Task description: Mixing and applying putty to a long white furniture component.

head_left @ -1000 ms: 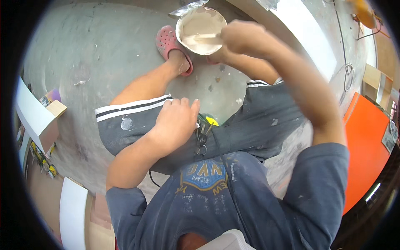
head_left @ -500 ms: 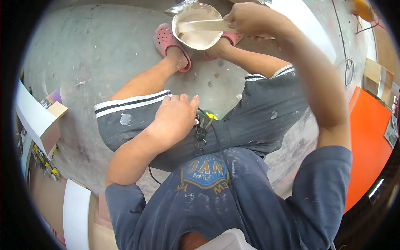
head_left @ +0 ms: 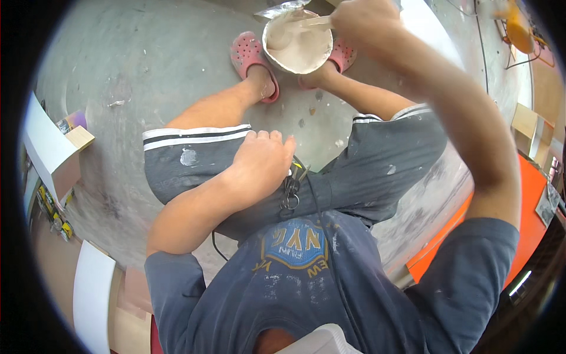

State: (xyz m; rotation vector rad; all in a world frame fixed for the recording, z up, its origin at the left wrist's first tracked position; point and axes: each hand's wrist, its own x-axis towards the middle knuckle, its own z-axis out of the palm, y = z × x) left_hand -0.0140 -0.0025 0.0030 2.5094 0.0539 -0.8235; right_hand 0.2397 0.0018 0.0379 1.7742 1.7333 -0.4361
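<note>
A round bowl [head_left: 306,56] of pale, thick paste stands on the concrete floor between my feet in pink clogs [head_left: 250,56]. My right hand [head_left: 365,17] reaches out over the bowl's far right rim and grips a pale flat stirring tool [head_left: 312,22] whose end lies in the paste. My left hand [head_left: 262,162] rests palm down on my left thigh, on grey shorts with white stripes, and holds nothing. A bunch of keys [head_left: 290,189] hangs just to the right of it.
White boards [head_left: 47,147] and a small cardboard box [head_left: 79,137] lie at the left edge. An orange surface [head_left: 519,194] runs along the right. A crumpled silvery sheet [head_left: 280,10] lies behind the bowl. The floor [head_left: 147,65] is grey and paste-spattered.
My right hand has moved farther out and up over the bowl, and the tool now lies in the paste. My left hand has stayed on the thigh.
</note>
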